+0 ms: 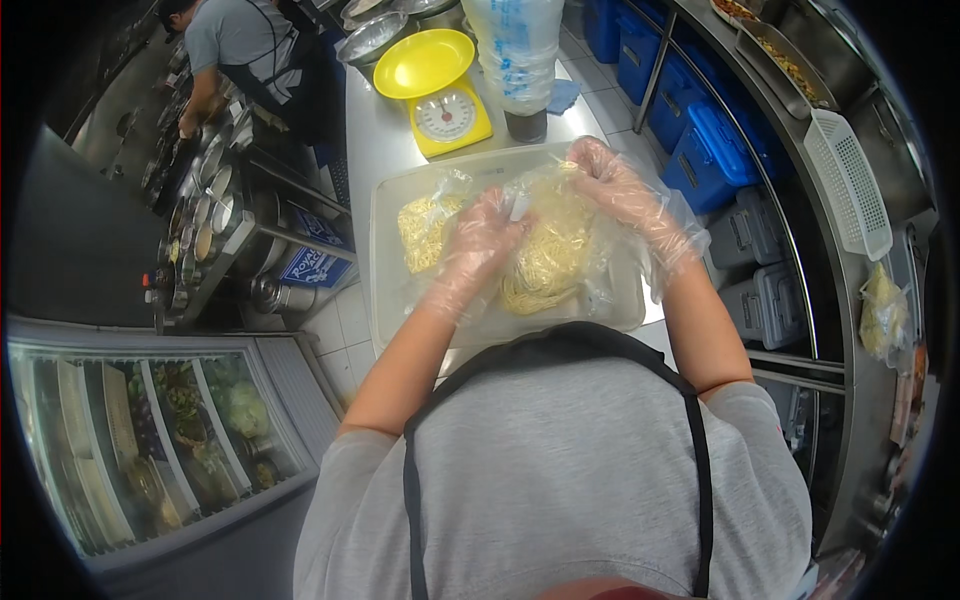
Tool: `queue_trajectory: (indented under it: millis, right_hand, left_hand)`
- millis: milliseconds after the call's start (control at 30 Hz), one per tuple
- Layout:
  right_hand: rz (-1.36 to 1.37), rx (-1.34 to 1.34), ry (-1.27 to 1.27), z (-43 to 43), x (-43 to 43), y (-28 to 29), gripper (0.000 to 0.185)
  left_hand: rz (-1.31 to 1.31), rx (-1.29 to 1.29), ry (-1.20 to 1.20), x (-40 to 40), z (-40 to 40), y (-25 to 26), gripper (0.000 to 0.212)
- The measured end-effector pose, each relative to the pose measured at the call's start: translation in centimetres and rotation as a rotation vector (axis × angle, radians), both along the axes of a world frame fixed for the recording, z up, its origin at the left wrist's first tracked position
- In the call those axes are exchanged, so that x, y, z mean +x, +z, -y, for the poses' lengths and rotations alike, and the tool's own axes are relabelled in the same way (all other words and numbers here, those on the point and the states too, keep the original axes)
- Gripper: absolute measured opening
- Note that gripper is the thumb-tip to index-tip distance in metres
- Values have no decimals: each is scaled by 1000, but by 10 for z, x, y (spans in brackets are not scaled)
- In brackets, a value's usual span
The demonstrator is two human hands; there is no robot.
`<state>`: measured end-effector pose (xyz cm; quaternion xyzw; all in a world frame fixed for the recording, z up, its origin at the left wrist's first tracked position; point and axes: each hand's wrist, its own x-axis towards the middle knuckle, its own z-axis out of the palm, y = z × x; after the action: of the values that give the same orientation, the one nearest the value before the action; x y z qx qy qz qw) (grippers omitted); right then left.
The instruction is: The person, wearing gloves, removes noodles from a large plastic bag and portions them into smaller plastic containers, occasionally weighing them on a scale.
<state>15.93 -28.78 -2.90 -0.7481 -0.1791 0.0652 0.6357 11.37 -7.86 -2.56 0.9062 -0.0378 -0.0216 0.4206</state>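
Both my hands wear clear plastic gloves over a translucent plastic tub [390, 315]. Between them a clear plastic bag of yellow noodles [544, 262] lies in the tub. My right hand [607, 180] pinches the bag's upper edge at its far right. My left hand [487, 236] is at the bag's left side, its fingertips against the plastic near the bag's opening. Another portion of noodles in clear plastic [424, 232] lies at the tub's left, just beyond my left hand. Folds of plastic and glare hide part of the bag's mouth.
Beyond the tub stand a yellow dial scale [446, 116] and a tall stack of plastic-wrapped cups [521, 60], with metal bowls [375, 37] behind. A co-worker [240, 52] bends over the counter at the upper left. Right are blue lidded bins [705, 157] and a white perforated basket [847, 180].
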Motion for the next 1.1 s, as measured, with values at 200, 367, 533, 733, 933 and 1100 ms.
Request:
queue_trajectory:
  millis: [200, 367, 533, 733, 933, 1100]
  right_hand:
    - [-128, 17, 90, 12, -11, -11, 33]
    - [-69, 114, 290, 25, -23, 3, 36]
    - [141, -62, 204, 27, -35, 34, 39]
    - [-11, 29, -82, 30, -15, 66, 26]
    - [63, -46, 54, -68, -36, 38, 26]
    - [420, -628, 99, -116, -32, 13, 36]
  left_hand:
    - [439, 333, 17, 9, -45, 11, 74]
    - [372, 586, 141, 5, -79, -4, 61]
    - [303, 581, 27, 9, -83, 2, 33]
    - [417, 553, 52, 16, -64, -13, 21]
    - [244, 36, 323, 25, -48, -19, 30]
    - [177, -21, 448, 32, -84, -47, 40]
